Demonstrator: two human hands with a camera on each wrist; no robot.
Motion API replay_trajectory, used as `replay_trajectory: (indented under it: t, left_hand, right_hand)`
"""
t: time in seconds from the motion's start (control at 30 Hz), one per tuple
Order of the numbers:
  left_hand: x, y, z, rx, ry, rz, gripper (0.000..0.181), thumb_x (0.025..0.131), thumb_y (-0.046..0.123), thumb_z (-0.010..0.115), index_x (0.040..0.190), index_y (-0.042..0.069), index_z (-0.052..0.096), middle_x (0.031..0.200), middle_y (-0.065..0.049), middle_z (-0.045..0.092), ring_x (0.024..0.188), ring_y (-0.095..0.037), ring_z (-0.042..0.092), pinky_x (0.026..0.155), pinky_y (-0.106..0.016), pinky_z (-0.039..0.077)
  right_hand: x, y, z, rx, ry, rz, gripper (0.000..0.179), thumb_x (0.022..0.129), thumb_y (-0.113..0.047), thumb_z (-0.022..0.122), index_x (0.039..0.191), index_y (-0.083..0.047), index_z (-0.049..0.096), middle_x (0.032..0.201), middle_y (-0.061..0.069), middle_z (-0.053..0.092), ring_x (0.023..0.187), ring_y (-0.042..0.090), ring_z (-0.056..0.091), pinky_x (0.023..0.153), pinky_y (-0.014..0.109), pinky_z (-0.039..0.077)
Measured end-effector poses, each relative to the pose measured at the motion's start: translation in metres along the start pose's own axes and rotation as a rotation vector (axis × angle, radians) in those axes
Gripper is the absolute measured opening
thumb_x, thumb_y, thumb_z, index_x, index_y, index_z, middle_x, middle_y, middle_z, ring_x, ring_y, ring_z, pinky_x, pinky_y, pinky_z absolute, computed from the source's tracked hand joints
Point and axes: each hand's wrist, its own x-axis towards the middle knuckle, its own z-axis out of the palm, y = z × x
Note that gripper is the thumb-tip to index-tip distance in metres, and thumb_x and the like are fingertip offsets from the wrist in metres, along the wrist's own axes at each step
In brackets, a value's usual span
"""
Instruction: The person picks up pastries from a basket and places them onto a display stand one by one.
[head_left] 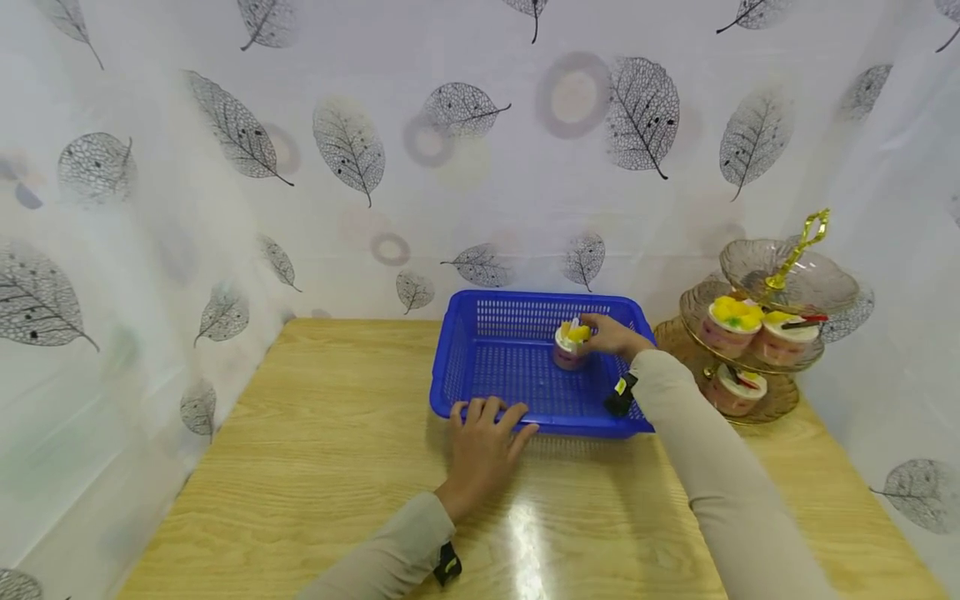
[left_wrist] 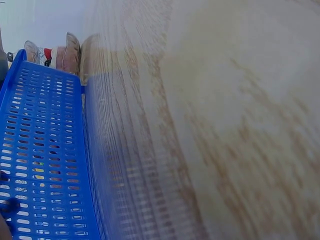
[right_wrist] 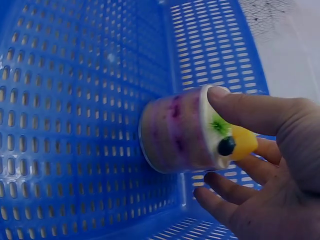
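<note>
A clear dessert cup with layered pink filling, white cream and yellow fruit stands inside the blue plastic basket, toward its right side. My right hand holds this cup by its upper rim. In the right wrist view, the thumb lies on the rim of the dessert cup, with the other fingers around the far side; a dark berry and a green sprig show on the cream. My left hand grips the basket's near rim at its left part, fingers over the edge and thumb against the outer wall.
At the right stands a tiered glass stand with a gold handle. Two dessert cups, one a yellow-topped cup, sit on its middle tier, and another cup below. A leaf-patterned curtain hangs behind the wooden table.
</note>
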Motion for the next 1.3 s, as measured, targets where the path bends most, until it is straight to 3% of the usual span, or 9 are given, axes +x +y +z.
replay_trajectory:
  t: [0.23,0.5,0.63,0.8,0.97,1.3]
  left_hand:
    - [-0.003,0.0,-0.001,-0.007,0.0,0.007,0.036,0.095,0.055,0.046,0.108,0.03,0.068,0.098,0.004,0.061,0.094,-0.019,0.054,0.091,-0.049,0.035]
    - [-0.001,0.0,-0.002,-0.001,0.026,0.013,0.034,0.093,0.055,0.05,0.108,0.03,0.069,0.098,0.005,0.061,0.094,-0.019,0.054,0.091,-0.05,0.035]
    - [-0.001,-0.001,-0.002,-0.003,0.015,0.016,0.034,0.094,0.055,0.049,0.109,0.03,0.068,0.098,0.004,0.062,0.094,-0.019,0.054,0.091,-0.051,0.036]
    - [0.0,0.0,-0.004,-0.01,-0.005,0.012,0.034,0.095,0.054,0.048,0.11,0.03,0.067,0.098,0.004,0.062,0.097,-0.02,0.054,0.092,-0.051,0.035]
    - [0.001,0.002,-0.004,-0.015,-0.021,0.021,0.035,0.096,0.054,0.046,0.11,0.03,0.066,0.098,0.005,0.062,0.099,-0.019,0.054,0.093,-0.05,0.034]
    - [0.0,0.001,-0.005,-0.019,-0.031,0.006,0.035,0.096,0.055,0.045,0.11,0.03,0.067,0.099,0.004,0.062,0.098,-0.02,0.053,0.092,-0.051,0.034]
  right_hand:
    - [0.005,0.004,0.01,-0.094,0.016,0.036,0.085,0.078,-0.002,0.072,0.145,0.012,0.021,0.143,0.035,0.032,0.129,0.045,0.036,0.109,0.052,0.029]
    - [0.006,0.004,0.006,-0.175,0.018,0.033,0.083,0.078,-0.001,0.073,0.145,0.011,0.025,0.144,0.036,0.029,0.132,0.047,0.032,0.109,0.053,0.028]
    - [0.007,0.004,0.005,-0.205,0.038,0.024,0.075,0.078,0.0,0.073,0.141,0.01,0.033,0.141,0.036,0.034,0.129,0.048,0.036,0.107,0.054,0.03]
    - [0.009,0.005,0.006,-0.23,0.047,0.015,0.076,0.077,-0.002,0.074,0.139,0.012,0.033,0.138,0.035,0.038,0.127,0.047,0.038,0.107,0.054,0.03]
    - [0.007,0.006,0.005,-0.291,0.066,0.005,0.072,0.077,-0.008,0.078,0.134,0.014,0.039,0.131,0.033,0.046,0.119,0.045,0.047,0.102,0.052,0.037]
    - [-0.005,-0.018,-0.008,-0.163,0.054,-0.037,0.078,0.082,-0.016,0.074,0.142,0.008,0.031,0.137,0.033,0.04,0.122,0.044,0.045,0.099,0.052,0.041]
